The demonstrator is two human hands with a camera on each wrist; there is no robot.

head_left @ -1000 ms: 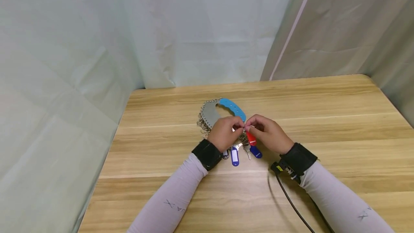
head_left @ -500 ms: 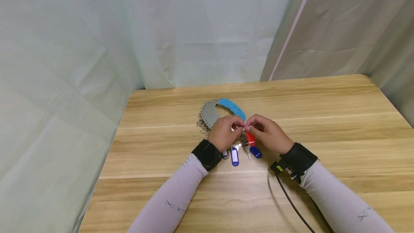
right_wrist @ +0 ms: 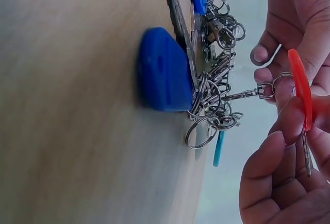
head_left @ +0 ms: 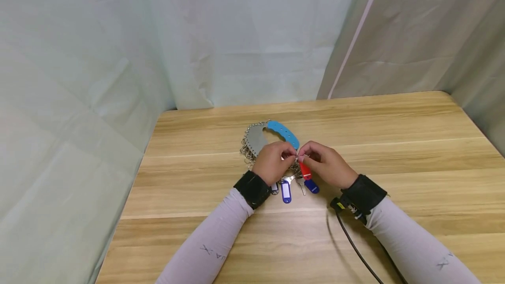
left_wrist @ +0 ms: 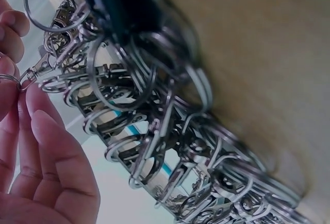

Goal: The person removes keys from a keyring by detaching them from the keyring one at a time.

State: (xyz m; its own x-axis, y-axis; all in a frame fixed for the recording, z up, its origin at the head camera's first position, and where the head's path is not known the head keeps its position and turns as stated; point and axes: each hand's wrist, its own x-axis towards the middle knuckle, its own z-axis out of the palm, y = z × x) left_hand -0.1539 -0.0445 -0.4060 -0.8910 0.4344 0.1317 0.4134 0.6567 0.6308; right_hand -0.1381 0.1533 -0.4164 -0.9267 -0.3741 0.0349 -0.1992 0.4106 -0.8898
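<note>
Both hands meet over a ring-shaped key holder with a grey metal plate (head_left: pixel 257 138) and a blue handle (head_left: pixel 285 133). My left hand (head_left: pixel 275 161) pinches a small split ring (right_wrist: pixel 282 78) at the end of a swivel clip (right_wrist: pixel 245 95). Pressed close to it, my right hand (head_left: pixel 329 165) pinches a red key tag (right_wrist: pixel 301 82); a key (right_wrist: pixel 307 152) shows just below this tag. Many metal clips and rings (left_wrist: pixel 154 121) line the plate's edge, partly hidden under the left hand.
A blue key tag (head_left: pixel 286 191) with a white label, a key (head_left: pixel 302 186) and another blue tag (head_left: pixel 311 186) lie on the wooden table (head_left: pixel 177 187) in front of the hands. A black cable (head_left: pixel 355 249) runs from the right wrist. Grey curtains (head_left: pixel 256 34) stand behind the table.
The hands stay in nearly the same place, fingertips together. The red key tag has shifted slightly left and down.
</note>
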